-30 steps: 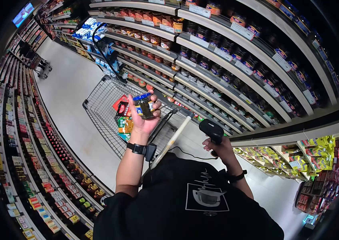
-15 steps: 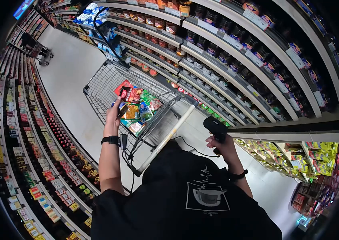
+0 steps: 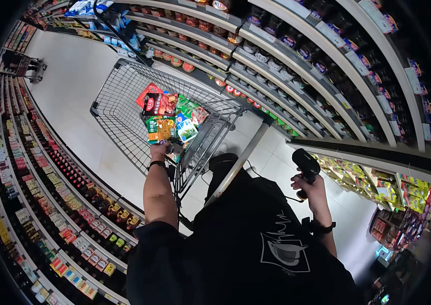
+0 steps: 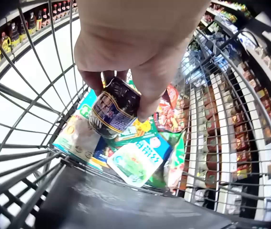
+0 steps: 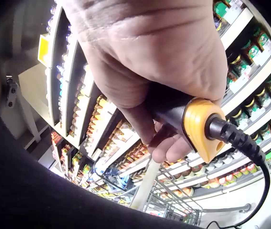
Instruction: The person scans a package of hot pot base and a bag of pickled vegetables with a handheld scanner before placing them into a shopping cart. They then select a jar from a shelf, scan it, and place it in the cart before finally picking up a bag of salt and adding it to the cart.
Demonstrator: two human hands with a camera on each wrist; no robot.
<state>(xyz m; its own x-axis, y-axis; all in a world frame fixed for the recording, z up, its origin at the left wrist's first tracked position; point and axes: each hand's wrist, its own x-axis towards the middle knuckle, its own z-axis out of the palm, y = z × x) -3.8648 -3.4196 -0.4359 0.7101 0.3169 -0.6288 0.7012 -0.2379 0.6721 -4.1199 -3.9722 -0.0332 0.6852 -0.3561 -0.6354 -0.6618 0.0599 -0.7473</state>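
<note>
Low in the shopping cart (image 4: 126, 205), the left hand (image 4: 130, 50), just lowered, pinches a dark jar (image 4: 114, 107) over grocery packets (image 4: 135, 160), so stowing looks nearly done, while the right hand (image 5: 159, 52) grips a barcode scanner (image 3: 305, 161).

Your shirt (image 3: 210, 254) is black, printed with a white line drawing; the jar (image 4: 114, 112) you hold looks nearly black, with a dark blue label edged in gold and lettered pale; your scanner (image 3: 305, 161) is black, its end cap (image 5: 195, 125) orange-yellow, its cable (image 5: 267, 186) black; your cart's handle bar (image 3: 241, 163) is cream; before you lie a black-and-red packet (image 3: 158, 104), a green packet (image 3: 190, 108) with reddish patches, an orange-and-green packet (image 3: 161, 128) and a white-blue-green packet (image 3: 186, 128); your floor (image 3: 70, 76) is pale grey.
</note>
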